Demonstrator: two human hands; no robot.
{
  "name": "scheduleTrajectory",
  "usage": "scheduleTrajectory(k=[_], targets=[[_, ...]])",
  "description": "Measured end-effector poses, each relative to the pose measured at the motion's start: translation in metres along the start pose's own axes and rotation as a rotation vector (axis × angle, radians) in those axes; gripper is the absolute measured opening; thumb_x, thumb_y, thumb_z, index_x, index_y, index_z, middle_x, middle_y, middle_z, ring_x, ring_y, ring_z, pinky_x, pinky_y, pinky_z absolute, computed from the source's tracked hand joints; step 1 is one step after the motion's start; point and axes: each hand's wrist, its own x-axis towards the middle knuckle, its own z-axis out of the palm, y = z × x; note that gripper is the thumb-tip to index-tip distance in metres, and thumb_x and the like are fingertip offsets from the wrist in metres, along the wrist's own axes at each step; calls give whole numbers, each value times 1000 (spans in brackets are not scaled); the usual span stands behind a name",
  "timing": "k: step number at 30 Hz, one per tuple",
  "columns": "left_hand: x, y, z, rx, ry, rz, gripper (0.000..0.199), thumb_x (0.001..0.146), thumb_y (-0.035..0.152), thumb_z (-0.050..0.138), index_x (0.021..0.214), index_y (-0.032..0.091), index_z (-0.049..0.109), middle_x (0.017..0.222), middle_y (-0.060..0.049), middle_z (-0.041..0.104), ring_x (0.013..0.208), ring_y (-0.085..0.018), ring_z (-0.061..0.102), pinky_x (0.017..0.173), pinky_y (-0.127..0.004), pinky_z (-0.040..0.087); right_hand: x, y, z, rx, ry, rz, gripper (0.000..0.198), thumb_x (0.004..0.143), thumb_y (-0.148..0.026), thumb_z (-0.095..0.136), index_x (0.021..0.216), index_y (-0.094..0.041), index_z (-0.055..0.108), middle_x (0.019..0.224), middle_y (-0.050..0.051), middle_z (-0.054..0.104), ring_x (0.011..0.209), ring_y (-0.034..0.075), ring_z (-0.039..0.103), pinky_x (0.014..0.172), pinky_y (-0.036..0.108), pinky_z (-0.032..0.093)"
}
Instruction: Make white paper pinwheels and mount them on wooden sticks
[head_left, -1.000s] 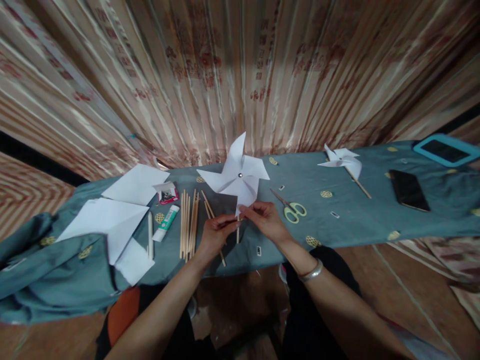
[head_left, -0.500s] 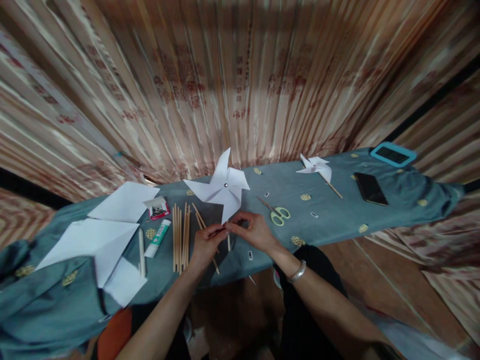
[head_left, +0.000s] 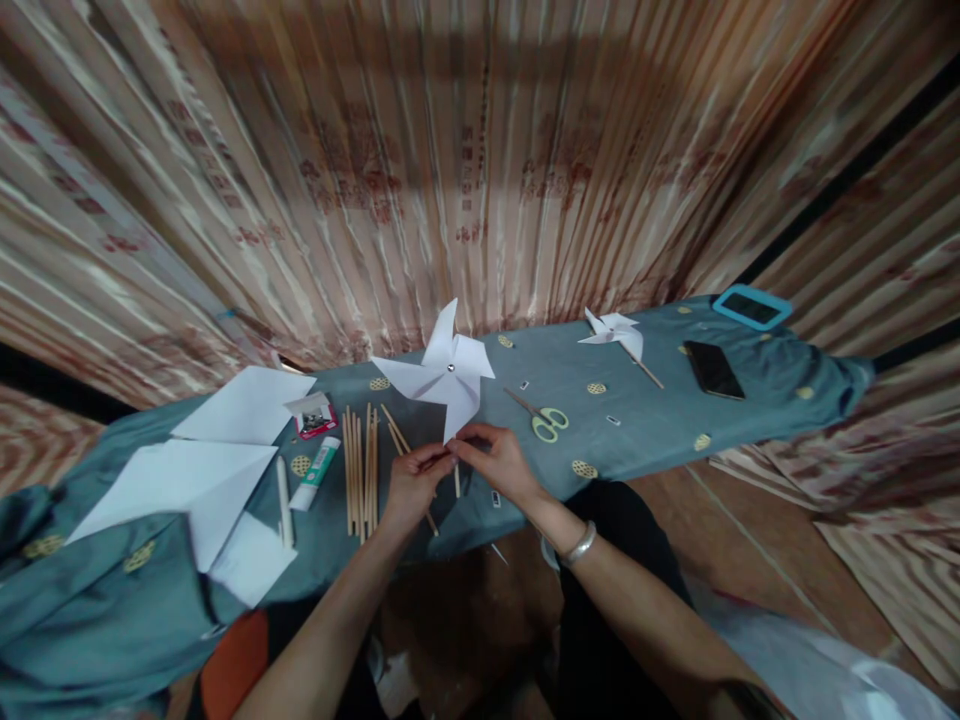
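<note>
A white paper pinwheel (head_left: pixel 463 374) with a silver pin at its centre stands raised over the table. Its stick runs down between my hands; the lower end shows beneath my fingers. My left hand (head_left: pixel 412 484) is closed, thumb and fingers pinching the stick from the left. From the right, my right hand (head_left: pixel 498 463) pinches the same stick, and the fingertips of both hands meet there. Several wooden sticks (head_left: pixel 362 470) lie just left of my left hand, with a few more partly behind it. Green-handled scissors (head_left: pixel 549 424) rest right of my right hand.
Folded white paper (head_left: pixel 172 475), a white pen (head_left: pixel 284 500), a glue stick (head_left: pixel 314 474) and a red box of pins (head_left: pixel 315 418) lie on the left. Farther right are another pinwheel (head_left: pixel 616 328), a black phone (head_left: pixel 714 370) and a blue-framed device (head_left: pixel 751 307). A curtain (head_left: pixel 465 150) hangs behind the table.
The view has shifted slightly, so things on the right appear farther left. Both hands keep their pinch on the pinwheel, which has hardly moved.
</note>
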Motion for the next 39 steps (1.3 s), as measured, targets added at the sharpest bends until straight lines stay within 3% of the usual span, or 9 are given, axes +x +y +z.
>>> scheduleTrajectory(k=[4, 9, 14, 21, 28, 33, 39], targets=[[-3, 0, 1, -43, 2, -19, 30, 48, 34, 86, 72, 20, 77, 70, -2, 75, 63, -16, 65, 70, -29, 52, -5, 0, -8, 37, 35, 42, 25, 75, -43, 69, 80, -19, 73, 79, 4, 73, 74, 19, 65, 71, 30, 50], [-7, -2, -1, -43, 14, -19, 29, 49, 34, 86, 74, 19, 78, 71, -3, 75, 62, -15, 64, 66, -28, 52, -6, 2, -36, 77, 156, 88, 35, 72, -53, 71, 82, -19, 73, 82, 5, 74, 77, 20, 65, 76, 32, 49], [-6, -9, -3, -48, 7, -16, 32, 50, 35, 86, 75, 17, 78, 72, -5, 75, 62, -16, 65, 65, -28, 53, 19, -8, -58, 158, 261, 20, 40, 73, -61, 67, 79, -21, 73, 85, 4, 74, 81, 20, 66, 83, 35, 49], [-7, -12, 0, -15, -45, -27, 31, 53, 35, 86, 77, 17, 78, 78, -7, 77, 69, -19, 68, 68, -30, 55, 47, -22, -70, 142, 461, -97, 34, 66, -54, 74, 78, -22, 71, 83, 2, 72, 87, 22, 64, 90, 38, 46], [-12, -8, 8, -51, -57, -75, 30, 48, 34, 86, 73, 18, 78, 74, -4, 76, 65, -16, 65, 67, -27, 53, 26, -9, -69, 0, 406, -89, 33, 71, -54, 71, 63, -22, 70, 116, 6, 66, 119, 27, 54, 107, 43, 33], [-14, -8, 12, -45, -78, -71, 29, 49, 33, 86, 73, 18, 78, 74, -4, 76, 66, -16, 66, 68, -28, 53, 20, -4, -61, 67, 364, -62, 34, 66, -55, 75, 66, -21, 72, 131, 7, 57, 122, 28, 52, 107, 42, 34], [-14, -8, 11, -8, -87, -35, 27, 51, 33, 84, 73, 18, 78, 71, -4, 75, 64, -16, 65, 65, -28, 52, 16, -7, -53, 92, 308, -61, 25, 69, -48, 74, 68, -22, 73, 132, 4, 57, 124, 27, 51, 109, 41, 31]])
